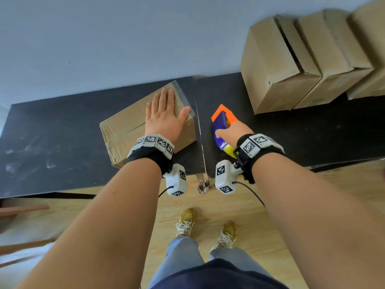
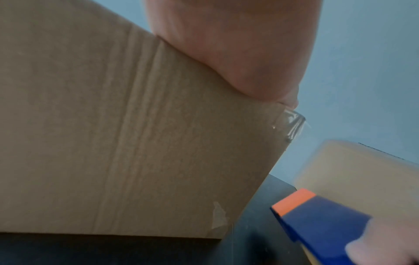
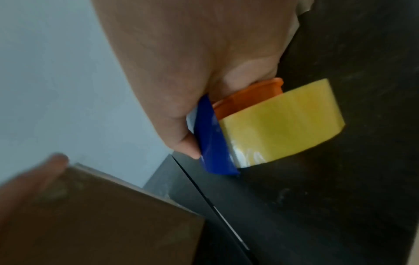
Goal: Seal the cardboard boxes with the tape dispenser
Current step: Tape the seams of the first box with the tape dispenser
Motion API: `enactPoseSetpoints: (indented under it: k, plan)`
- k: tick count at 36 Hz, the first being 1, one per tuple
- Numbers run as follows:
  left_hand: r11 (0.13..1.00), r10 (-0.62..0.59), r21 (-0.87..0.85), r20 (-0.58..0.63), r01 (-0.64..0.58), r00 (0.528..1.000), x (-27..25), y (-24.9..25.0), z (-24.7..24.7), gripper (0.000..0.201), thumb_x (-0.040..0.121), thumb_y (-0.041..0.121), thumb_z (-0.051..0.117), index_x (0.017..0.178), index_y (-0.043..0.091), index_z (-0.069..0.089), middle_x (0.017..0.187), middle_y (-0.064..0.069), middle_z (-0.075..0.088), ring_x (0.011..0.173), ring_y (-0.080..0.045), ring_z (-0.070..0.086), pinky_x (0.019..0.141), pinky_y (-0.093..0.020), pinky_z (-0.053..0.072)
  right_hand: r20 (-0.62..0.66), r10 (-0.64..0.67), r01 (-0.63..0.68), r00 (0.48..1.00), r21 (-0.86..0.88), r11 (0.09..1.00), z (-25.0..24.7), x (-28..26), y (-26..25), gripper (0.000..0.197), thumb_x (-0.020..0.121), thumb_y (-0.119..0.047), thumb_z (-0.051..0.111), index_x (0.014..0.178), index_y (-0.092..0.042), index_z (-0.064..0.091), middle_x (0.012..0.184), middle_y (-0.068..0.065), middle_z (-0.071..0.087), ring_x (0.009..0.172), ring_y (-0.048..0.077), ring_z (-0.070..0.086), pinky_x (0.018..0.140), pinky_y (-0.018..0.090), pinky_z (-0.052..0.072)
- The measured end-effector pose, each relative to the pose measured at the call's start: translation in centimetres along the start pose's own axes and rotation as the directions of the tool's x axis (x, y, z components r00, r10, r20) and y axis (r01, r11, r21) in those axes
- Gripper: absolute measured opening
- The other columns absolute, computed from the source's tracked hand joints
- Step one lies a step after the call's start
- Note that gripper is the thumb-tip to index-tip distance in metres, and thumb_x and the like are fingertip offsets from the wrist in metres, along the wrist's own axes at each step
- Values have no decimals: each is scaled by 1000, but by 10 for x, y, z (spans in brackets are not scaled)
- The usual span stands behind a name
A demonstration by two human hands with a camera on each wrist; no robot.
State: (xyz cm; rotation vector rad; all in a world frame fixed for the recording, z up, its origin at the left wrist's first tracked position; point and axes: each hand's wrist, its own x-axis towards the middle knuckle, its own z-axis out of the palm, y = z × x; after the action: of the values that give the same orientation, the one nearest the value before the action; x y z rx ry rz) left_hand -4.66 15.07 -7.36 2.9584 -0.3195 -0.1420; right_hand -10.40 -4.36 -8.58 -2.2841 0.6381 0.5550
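Left hand (image 1: 164, 117) flat atop box (image 1: 125, 132); right hand (image 1: 233, 132) fingers seemingly wrapped around tape dispenser (image 1: 221, 124) alongside.

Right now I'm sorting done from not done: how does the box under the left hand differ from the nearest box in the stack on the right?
The box under the left hand lies closed, clear tape at its far corner; the nearest stacked box shows an open gap between its flaps. The first lies skewed, alone; the other stands against its neighbours. Both are plain brown cardboard.
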Motion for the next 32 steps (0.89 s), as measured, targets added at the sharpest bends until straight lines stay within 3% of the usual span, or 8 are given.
enactPoseSetpoints:
  k: [3, 5, 9, 18, 21, 23, 27, 32]
  plan:
    - [1000, 0, 3, -11, 0, 1000, 1, -1, 1, 74, 95, 64, 12, 154, 22, -1, 161, 5, -5, 147, -15, -9, 119, -39, -7, -61, -90, 83, 994, -118, 990, 9, 8, 7, 70, 86, -32, 65, 145, -32, 27, 73, -1, 52, 71, 24, 56, 54, 26, 37]
    - [1000, 0, 3, -19, 0, 1000, 2, -2, 2, 74, 94, 64, 12, 154, 23, -1, 161, 5, -5, 147, -14, -8, 120, -39, -7, -70, -90, 80, 993, -134, 988, 14, 11, 7, 66, 86, -28, 67, 143, -26, 33, 72, 2, 54, 62, 18, 54, 48, 25, 34]
    - [1000, -2, 6, -35, 2, 999, 2, -2, 3, 74, 94, 65, 13, 154, 23, 0, 161, 6, -4, 148, -15, -6, 120, -39, -6, -45, 0, -7, 999, -168, 986, 24, 19, 5, 43, 87, -30, 70, 121, -11, 53, 71, 2, 49, 58, 15, 47, 54, 27, 38]
    - [1000, -11, 6, -20, 11, 1000, 2, -2, 1, 76, 93, 67, 12, 154, 24, -1, 161, 6, -5, 148, -14, -7, 120, -38, -6, 81, 150, -131, 985, -206, 970, 31, 26, 0, 74, 84, -41, 74, 142, -13, 37, 101, 8, 50, 101, 31, 58, 84, 38, 44]
    - [1000, -12, 3, -10, 12, 1000, 2, -2, 0, 77, 93, 68, 13, 154, 24, -1, 161, 6, -5, 147, -14, -8, 120, -38, -6, 23, 47, -41, 999, -196, 980, 25, 19, -2, 56, 86, -41, 72, 130, -17, 45, 83, 6, 55, 78, 28, 60, 74, 39, 49]
    - [1000, -16, -13, 3, 16, 1000, 2, -2, -2, 78, 92, 68, 14, 154, 24, -1, 161, 7, -6, 147, -13, -8, 120, -39, -7, -62, 41, -51, 997, -168, 985, 17, 14, -1, 38, 91, -37, 65, 112, -12, 46, 74, 4, 51, 70, 25, 54, 68, 35, 44]
    - [996, -35, -84, 24, 36, 999, 1, 0, -7, 78, 94, 66, 20, 154, 20, 1, 161, 5, -3, 148, -13, -6, 119, -37, -7, -188, 5, -4, 982, 6, 1000, 4, 4, -12, 30, 93, -27, 61, 113, -5, 58, 103, 9, 66, 92, 26, 60, 74, 33, 43]
    - [970, -77, -227, 31, 82, 997, 6, 1, -16, 62, 100, 45, 27, 154, 16, 12, 161, 2, 7, 148, -17, 1, 120, -38, 0, -188, -127, 169, 974, 231, 958, 3, -17, -36, 11, 86, -19, 63, 88, -11, 70, 90, 7, 72, 88, 23, 68, 88, 41, 55]
